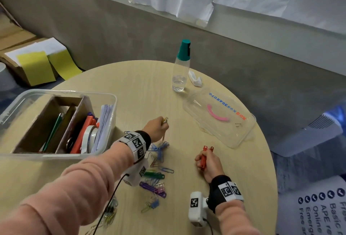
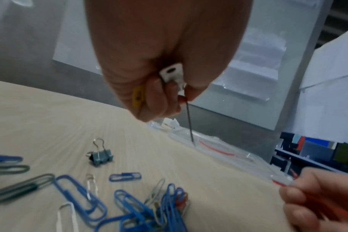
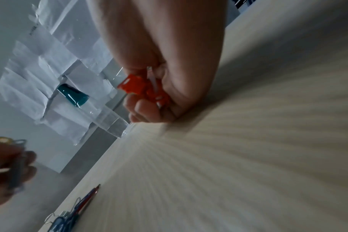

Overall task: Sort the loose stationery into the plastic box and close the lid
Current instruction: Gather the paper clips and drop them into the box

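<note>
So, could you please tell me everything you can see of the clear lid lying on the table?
The lid is clear, thin plastic, rectangular with rounded corners and a raised rim. It lies flat near the far right edge of the round table, apart from the plastic box. Its blue and red lettering reads mirrored, beside a pink curved mark. Neither hand touches it; the bottle stands just beyond it.

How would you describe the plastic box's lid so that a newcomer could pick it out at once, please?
Start at the round wooden table and look to its far right edge, just past the teal-capped bottle. The lid lies flat there, apart from the box. It is the only clear sheet with blue and red lettering and a pink curve.
</note>
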`<state>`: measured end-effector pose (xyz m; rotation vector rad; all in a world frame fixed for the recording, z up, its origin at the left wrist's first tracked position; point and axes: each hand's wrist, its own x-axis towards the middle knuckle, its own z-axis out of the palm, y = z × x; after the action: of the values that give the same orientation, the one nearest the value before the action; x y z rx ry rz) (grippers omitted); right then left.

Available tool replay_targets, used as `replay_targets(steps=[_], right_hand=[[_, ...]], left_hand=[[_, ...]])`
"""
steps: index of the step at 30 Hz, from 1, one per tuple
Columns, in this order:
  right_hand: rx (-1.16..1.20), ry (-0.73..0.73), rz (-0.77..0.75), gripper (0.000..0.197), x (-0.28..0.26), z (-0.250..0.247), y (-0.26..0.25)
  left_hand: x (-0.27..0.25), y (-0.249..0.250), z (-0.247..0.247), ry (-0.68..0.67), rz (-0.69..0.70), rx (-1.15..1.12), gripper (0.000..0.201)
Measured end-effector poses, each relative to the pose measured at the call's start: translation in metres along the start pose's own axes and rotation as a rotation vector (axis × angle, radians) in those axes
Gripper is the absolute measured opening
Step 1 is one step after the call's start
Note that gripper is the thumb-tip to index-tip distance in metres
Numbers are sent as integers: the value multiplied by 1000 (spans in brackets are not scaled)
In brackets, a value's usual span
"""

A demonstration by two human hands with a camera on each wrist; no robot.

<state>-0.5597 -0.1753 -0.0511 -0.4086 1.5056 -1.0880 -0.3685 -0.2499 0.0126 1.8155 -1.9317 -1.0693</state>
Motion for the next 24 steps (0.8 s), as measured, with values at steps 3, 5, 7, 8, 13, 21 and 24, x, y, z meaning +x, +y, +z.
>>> replay_targets(steps=[3, 5, 7, 8, 13, 21, 24], right_hand=[[113, 18, 11, 27, -7, -1, 5], [166, 19, 23, 26, -13, -3, 9], [179, 17, 29, 26, -21, -5, 15], [173, 13, 32, 26, -25, -5, 18], [68, -61, 37, 20, -43, 7, 24], [-866, -287, -351, 15, -67, 68, 21], [-1220, -339, -465, 5, -67, 91, 29]], left_hand=[[-15, 3, -15, 23, 90, -218, 20], [-27, 5, -25, 36, 101, -475, 20], [-37, 5, -35, 63, 67, -705, 22], [-42, 4, -40, 82, 49, -789, 23], [-62, -10, -60, 85, -46, -1107, 23], [-114, -57, -63, -22, -38, -1043, 28], [-133, -70, -68, -101, -18, -893, 21]])
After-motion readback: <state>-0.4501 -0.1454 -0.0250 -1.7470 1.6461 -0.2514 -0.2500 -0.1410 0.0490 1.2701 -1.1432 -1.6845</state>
